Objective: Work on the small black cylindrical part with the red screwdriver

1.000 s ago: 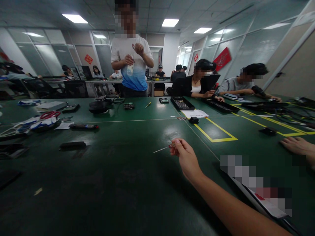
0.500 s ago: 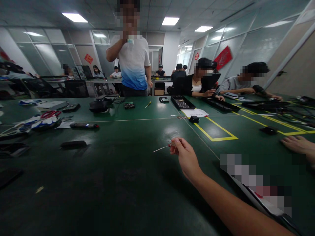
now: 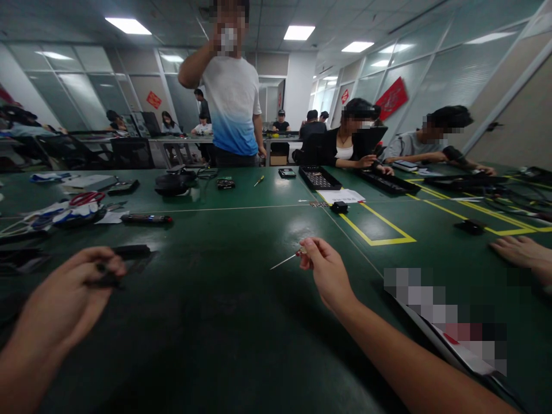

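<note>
My right hand (image 3: pixel 324 265) is closed around the handle of a small screwdriver (image 3: pixel 284 261), held over the green table (image 3: pixel 241 322). Its thin metal shaft points left and a little down, touching nothing I can see. On the left, my left hand (image 3: pixel 75 296) is closed on a small dark object (image 3: pixel 107 278), blurred, whose kind I cannot make out. Just behind that hand lies a long black piece (image 3: pixel 133 252) on the table, partly covered by the fingers. The tabletop between my hands is bare green.
A marker-like black tool (image 3: pixel 146 219), red-handled scissors (image 3: pixel 87 198) and gloves lie at the left. Further back are a black case (image 3: pixel 175 183), a yellow screwdriver (image 3: pixel 259 181) and a black tray (image 3: pixel 319 178). Another person's hand (image 3: pixel 517 251) rests at the right edge. People sit and stand beyond.
My left hand has come into view from the lower left, holding a small dark object. My right hand with the screwdriver has hardly moved. The standing person has raised a cup.
</note>
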Tool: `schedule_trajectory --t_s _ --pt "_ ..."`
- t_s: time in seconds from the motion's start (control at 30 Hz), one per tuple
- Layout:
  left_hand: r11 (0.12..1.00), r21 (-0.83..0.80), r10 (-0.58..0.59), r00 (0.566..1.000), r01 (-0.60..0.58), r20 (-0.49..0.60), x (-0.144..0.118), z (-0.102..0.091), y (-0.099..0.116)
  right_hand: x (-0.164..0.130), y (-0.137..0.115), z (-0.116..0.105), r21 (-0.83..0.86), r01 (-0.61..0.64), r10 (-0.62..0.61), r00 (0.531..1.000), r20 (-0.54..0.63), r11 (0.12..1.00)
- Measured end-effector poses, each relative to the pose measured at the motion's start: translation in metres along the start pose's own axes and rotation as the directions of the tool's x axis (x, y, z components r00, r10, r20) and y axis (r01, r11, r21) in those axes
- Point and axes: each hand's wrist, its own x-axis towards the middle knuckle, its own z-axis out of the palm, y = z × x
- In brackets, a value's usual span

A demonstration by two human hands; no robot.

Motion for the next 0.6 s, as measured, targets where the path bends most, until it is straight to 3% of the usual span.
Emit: schedule_trajectory --t_s 0.07,0.17,0.3,0.47,0.6 --pt "0.979 -0.177 -0.078 0.990 0.098 0.119 -0.001 0.035 -0.008 0.000 -0.002 -0.001 -0.014 0.011 -0.011 1.000 0.002 1.000" --pt "0.973 -0.169 -0.092 0.932 0.160 0.350 -0.012 0.091 -0.019 0.001 -0.004 -0.001 -0.026 0.018 -0.018 1.000 -0.006 0.999" --pt "0.956 -0.229 -0.041 0.853 0.186 0.520 -0.029 0.148 -0.031 0.003 -0.004 -0.002 -0.032 0.031 -0.032 0.999 -0.026 0.999" --pt "0.920 -0.341 0.061 0.787 0.194 0.613 -0.045 0.186 -0.049 0.004 -0.005 -0.001 0.027 0.018 -0.016 0.997 -0.074 0.999" --pt "0.971 -0.238 0.142 0.739 0.026 0.659 -0.049 0.193 -0.068 0.002 -0.010 0.000 -0.017 0.046 -0.047 0.997 -0.065 0.999"
